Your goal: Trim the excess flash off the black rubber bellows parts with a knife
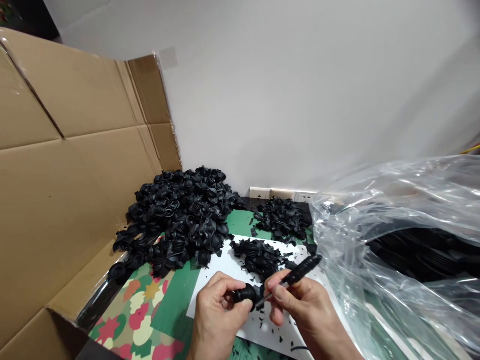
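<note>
Currently L hand (221, 312) has thumb + fingers pinched round a small blk ribbed part (244, 296), held just above the white sheet (255, 332), approx. bottom ctr. R hand (300, 302) is closed pen-style on a thin tool (300, 271) w/ blk wrapped handle, handle angled up to the right; tip is at the part's right side, exact contact can't tell. Small scrap heap (258, 257) sits on the sheet just beyond the hands, loose bits scattered nr them. Big pile of similar blk parts (183, 215) at back left, next to cardboard (86, 175); another scrap heap (283, 219) on green surface (176, 305), nr wall sockets (281, 195). Patterned sheet (138, 312) lower left. Clear plastic bag (375, 195) on right, w/ blk items (420, 252) showing, details unclear.
</note>
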Demonstrator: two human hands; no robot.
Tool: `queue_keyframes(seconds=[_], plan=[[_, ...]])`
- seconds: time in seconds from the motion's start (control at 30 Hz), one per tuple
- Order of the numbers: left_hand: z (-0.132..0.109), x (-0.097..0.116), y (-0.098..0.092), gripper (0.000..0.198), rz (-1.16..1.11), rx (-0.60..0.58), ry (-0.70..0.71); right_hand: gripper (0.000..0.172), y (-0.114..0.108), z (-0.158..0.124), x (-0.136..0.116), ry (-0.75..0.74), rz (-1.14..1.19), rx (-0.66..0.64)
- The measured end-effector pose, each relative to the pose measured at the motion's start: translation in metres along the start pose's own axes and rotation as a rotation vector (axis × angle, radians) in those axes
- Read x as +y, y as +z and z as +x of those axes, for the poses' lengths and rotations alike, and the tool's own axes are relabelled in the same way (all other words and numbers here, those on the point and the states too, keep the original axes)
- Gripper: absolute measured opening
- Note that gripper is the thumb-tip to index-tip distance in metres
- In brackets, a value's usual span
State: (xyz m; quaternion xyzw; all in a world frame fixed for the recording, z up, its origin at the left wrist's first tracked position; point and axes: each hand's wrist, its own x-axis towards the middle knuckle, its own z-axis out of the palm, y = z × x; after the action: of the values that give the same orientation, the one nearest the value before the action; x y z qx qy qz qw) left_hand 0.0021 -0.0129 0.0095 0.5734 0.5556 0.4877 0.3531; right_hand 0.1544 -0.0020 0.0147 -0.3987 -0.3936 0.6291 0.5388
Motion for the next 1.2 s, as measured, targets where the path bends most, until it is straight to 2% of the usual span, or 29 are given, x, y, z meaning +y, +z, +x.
queue_keyframes(seconds=[0.07, 0.2, 0.5, 0.8, 0.9, 1.0, 1.07, 1.2], plan=[[0.000, 0.001, 0.000, 0.015, 0.002, 0.007, 0.000, 0.028, -0.002, 0.002, 0.000, -0.059, -0.052, 0.029], [0.001, 0.003, 0.002, 0.015, 0.025, 0.006, -0.003, 0.026, -0.003, 0.001, 0.004, -0.087, -0.061, -0.012], [-0.002, 0.007, 0.006, 0.016, 0.080, -0.005, 0.019, 0.020, 0.006, -0.005, 0.005, -0.139, 0.057, 0.042], [-0.002, 0.006, 0.008, 0.013, 0.076, -0.008, 0.022, 0.019, 0.003, -0.004, 0.006, -0.253, -0.062, 0.029], [-0.003, 0.004, 0.011, 0.013, 0.114, 0.000, 0.091, 0.021, 0.003, -0.005, 0.007, -0.178, -0.076, 0.008], [-0.003, 0.003, 0.010, 0.019, 0.180, 0.040, 0.168, 0.027, 0.006, -0.007, 0.007, 0.031, 0.095, -0.096], [-0.001, 0.002, 0.008, 0.019, 0.184, 0.052, 0.143, 0.032, 0.006, -0.007, 0.007, 0.115, 0.184, -0.144], [0.001, 0.002, 0.004, 0.015, 0.139, 0.053, 0.066, 0.031, 0.002, -0.002, 0.005, 0.065, 0.099, -0.046]])
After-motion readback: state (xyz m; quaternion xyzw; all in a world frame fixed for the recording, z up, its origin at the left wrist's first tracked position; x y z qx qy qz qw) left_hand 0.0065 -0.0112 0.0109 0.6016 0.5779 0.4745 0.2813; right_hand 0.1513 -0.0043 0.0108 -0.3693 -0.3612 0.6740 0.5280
